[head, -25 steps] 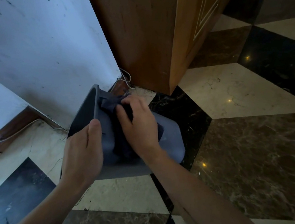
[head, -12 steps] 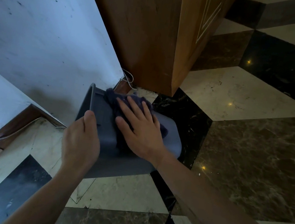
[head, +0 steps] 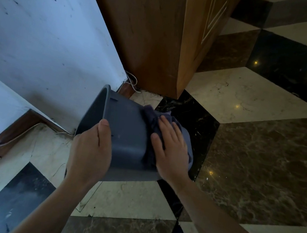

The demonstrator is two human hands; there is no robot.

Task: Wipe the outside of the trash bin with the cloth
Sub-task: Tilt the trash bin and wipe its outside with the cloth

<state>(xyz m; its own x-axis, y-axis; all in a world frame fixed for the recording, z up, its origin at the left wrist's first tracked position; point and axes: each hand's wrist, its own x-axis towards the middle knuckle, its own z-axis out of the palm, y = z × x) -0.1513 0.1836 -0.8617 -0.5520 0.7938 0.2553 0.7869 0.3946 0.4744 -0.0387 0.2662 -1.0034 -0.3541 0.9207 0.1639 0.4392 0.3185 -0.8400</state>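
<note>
A dark grey plastic trash bin [head: 127, 130] is tipped on its side above the floor, with its open mouth facing left toward the wall. My left hand [head: 90, 153] grips its rim at the near edge, thumb on the outer wall. My right hand [head: 171, 150] lies flat, fingers spread, pressing a dark purple cloth [head: 153, 117] against the bin's outer wall near its base. Most of the cloth is hidden under that hand.
A wooden cabinet [head: 155, 37] stands just behind the bin. A white wall [head: 42, 31] with a brown skirting runs on the left, and a thin cable [head: 132, 82] lies at its foot. The floor [head: 260, 161] is polished marble in a dark and cream pattern.
My right hand has slid the cloth along the bin's outer wall, from near the rim toward the base. The left hand keeps its grip on the rim.
</note>
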